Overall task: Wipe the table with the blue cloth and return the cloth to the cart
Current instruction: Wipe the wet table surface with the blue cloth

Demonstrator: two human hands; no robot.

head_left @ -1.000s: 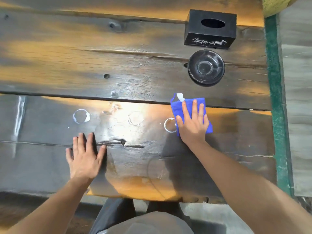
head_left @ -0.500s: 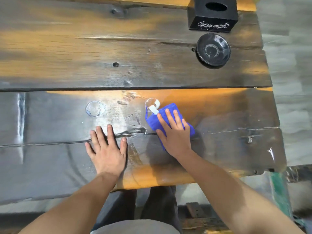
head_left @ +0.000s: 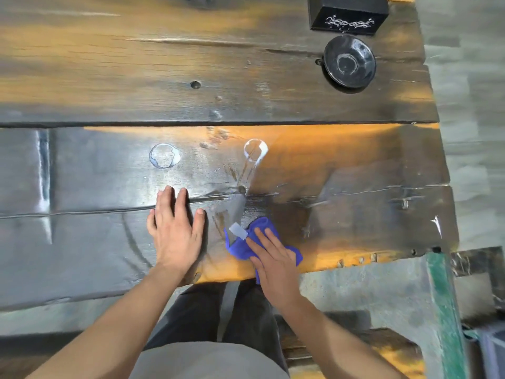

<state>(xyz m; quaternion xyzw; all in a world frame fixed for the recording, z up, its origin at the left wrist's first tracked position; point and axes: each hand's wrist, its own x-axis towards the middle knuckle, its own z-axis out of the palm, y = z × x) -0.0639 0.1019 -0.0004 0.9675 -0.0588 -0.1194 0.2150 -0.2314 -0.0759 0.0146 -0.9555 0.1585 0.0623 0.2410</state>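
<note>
The blue cloth [head_left: 240, 246] with a white tag lies bunched at the near edge of the dark wooden plank table [head_left: 246, 86]. My right hand [head_left: 273, 258] presses flat on the cloth and covers most of it. My left hand [head_left: 175, 228] rests flat on the wood just left of the cloth, fingers apart, holding nothing. Two wet ring marks show on the wood: one white ring [head_left: 255, 150] with a smeared streak running down toward the cloth, and one fainter ring [head_left: 164, 160] farther left. The cart is not in view.
A black tissue box [head_left: 348, 16] stands at the far right of the table, with a black round dish [head_left: 348, 61] just in front of it. A green-edged bench [head_left: 442, 310] sits below the table's right end. My legs are under the near edge.
My right hand has dragged the cloth from the far right of the near plank leftward and then back toward the near edge, smearing one ring. The left hand stayed flat on the wood.
</note>
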